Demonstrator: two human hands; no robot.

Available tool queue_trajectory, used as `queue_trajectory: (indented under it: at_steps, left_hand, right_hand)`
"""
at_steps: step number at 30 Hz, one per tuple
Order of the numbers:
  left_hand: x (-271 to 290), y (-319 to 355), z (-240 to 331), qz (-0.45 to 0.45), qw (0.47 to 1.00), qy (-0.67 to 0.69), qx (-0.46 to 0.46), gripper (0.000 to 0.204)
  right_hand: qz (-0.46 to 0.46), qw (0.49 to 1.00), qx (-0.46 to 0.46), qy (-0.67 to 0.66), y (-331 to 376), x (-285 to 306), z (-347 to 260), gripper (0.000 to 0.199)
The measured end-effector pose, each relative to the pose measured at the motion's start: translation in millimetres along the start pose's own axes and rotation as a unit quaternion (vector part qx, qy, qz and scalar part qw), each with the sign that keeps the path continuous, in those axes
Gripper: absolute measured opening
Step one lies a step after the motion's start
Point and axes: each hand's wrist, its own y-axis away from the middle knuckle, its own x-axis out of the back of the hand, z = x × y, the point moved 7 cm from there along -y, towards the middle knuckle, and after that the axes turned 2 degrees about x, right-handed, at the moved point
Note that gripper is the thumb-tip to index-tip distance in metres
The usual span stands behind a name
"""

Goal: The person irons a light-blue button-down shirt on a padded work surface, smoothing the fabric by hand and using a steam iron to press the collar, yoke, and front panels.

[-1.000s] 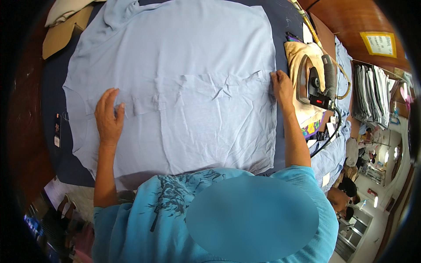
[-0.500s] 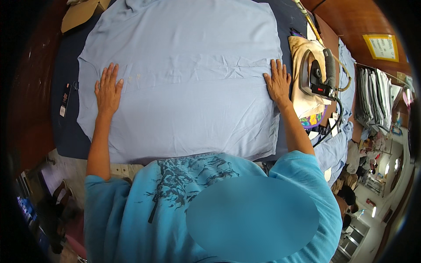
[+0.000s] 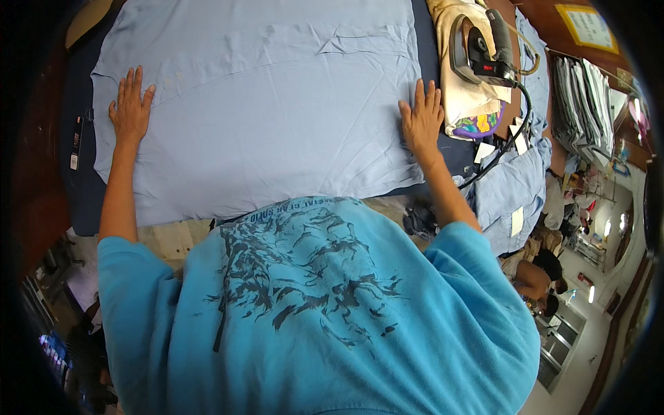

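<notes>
Your left hand (image 3: pixel 129 105) lies flat, fingers spread, on the left edge of the light blue garment (image 3: pixel 266 104); your right hand (image 3: pixel 420 119) lies flat and open on its right edge. The garment spreads between them across the dark ironing table (image 3: pixel 76 200), with the iron (image 3: pixel 482 50) just right of it.

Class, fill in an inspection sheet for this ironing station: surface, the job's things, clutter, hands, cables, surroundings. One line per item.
Surface: dark blue padded table, mostly covered by cloth.
Job's things: light blue garment spread flat, with creases near its top edge.
Clutter: iron resting on a stained cream cloth; blue fabric pile with paper tags at the right.
Hands: left hand and right hand lie flat, fingers spread, on the garment's opposite edges.
Cables: black cord runs from the iron down over the fabric pile.
Surroundings: stacked papers at the right; other people sit at the lower right.
</notes>
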Motion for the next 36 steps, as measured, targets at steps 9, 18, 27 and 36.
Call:
queue_trajectory:
  at_steps: [9, 18, 27, 36]
  left_hand:
    - [38, 16, 20, 0.137, 0.99, 0.031, -0.028, 0.055]
    - [122, 166, 266, -0.075, 0.856, 0.356, -0.367, 0.025]
    - [125, 203, 325, -0.08, 0.803, 0.4, -0.434, 0.015]
    - [128, 220, 350, -0.03, 0.833, 0.349, -0.429, 0.009]
  right_hand:
    - [-0.025, 1.0, -0.014, 0.0, 109, 36, 13, 0.049]
    - [-0.007, 0.974, -0.173, -0.147, 148, 37, 34, 0.017]
    - [0.041, 0.961, -0.114, -0.249, 141, 45, 37, 0.012]
    - [-0.023, 0.985, -0.062, -0.157, 138, 52, 38, 0.016]
